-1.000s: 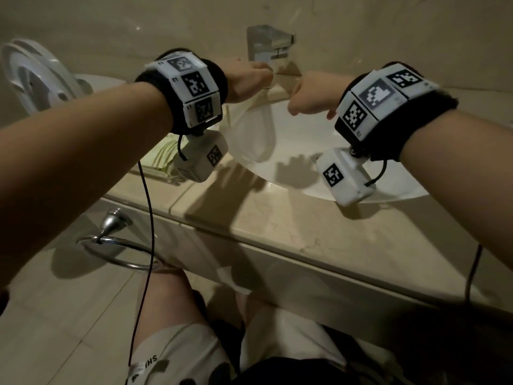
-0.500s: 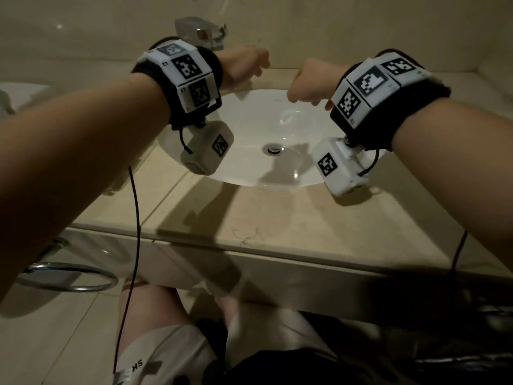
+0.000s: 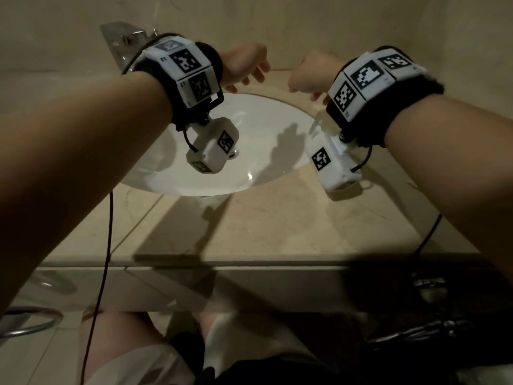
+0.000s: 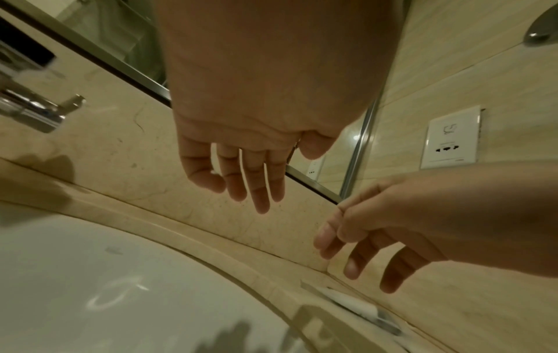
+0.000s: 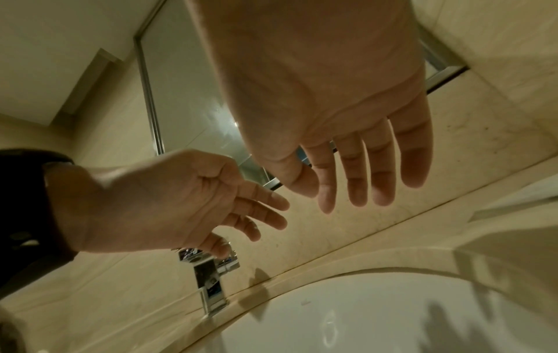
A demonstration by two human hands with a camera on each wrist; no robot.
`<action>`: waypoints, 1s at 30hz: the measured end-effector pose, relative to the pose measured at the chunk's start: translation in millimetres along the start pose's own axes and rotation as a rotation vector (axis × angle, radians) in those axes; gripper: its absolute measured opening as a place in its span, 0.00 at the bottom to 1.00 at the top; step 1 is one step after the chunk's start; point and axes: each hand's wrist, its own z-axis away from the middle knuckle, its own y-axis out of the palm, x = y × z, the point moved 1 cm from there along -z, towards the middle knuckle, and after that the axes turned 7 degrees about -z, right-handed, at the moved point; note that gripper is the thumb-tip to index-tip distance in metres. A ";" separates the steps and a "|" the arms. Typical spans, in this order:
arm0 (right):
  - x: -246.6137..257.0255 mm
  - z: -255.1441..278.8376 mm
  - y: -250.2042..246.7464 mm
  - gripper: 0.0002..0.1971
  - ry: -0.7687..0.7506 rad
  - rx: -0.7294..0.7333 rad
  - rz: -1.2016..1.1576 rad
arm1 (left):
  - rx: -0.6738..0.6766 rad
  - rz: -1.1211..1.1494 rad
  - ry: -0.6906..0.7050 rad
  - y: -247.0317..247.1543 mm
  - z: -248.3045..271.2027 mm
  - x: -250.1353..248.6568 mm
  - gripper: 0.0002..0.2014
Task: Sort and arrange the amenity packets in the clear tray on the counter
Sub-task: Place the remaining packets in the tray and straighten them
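My left hand (image 3: pixel 244 68) and right hand (image 3: pixel 308 76) hover side by side over the back rim of the white sink (image 3: pixel 249 168). Both are empty. The left wrist view shows my left hand's fingers (image 4: pixel 250 181) hanging straight and relaxed. The right wrist view shows my right hand's fingers (image 5: pixel 356 172) spread loosely, with the left hand (image 5: pixel 181 203) beside them. A flat clear object with something white in it (image 4: pixel 356 308) lies on the counter by the sink's rim, below my right hand (image 4: pixel 377 238). I cannot tell whether it is the tray. No packets show clearly.
A chrome faucet (image 3: pixel 122 37) stands at the back left of the sink. The beige marble counter (image 3: pixel 277 223) runs along the front. A mirror and a wall socket (image 4: pixel 450 138) are behind. A towel ring (image 3: pixel 27 323) hangs below the counter on the left.
The view has swung to the right, so the tray of packets left of the sink is out of sight. Both hands have gone from curled, holding something white, to loose and empty.
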 end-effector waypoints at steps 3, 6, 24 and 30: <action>-15.5 0.8 -11.3 0.20 -0.009 -0.023 -0.052 | 0.017 0.009 0.018 8.4 -5.4 -12.5 0.21; -28.2 -0.1 -21.9 0.18 0.032 -0.042 -0.039 | 0.035 -0.004 0.040 16.2 -12.4 -26.0 0.19; -120.9 17.1 -77.8 0.20 0.268 -0.045 -0.150 | 0.222 0.006 0.161 89.9 -51.6 -113.2 0.20; -145.1 33.0 -88.1 0.20 0.370 -0.051 -0.073 | 0.294 -0.091 0.178 112.5 -55.1 -135.3 0.21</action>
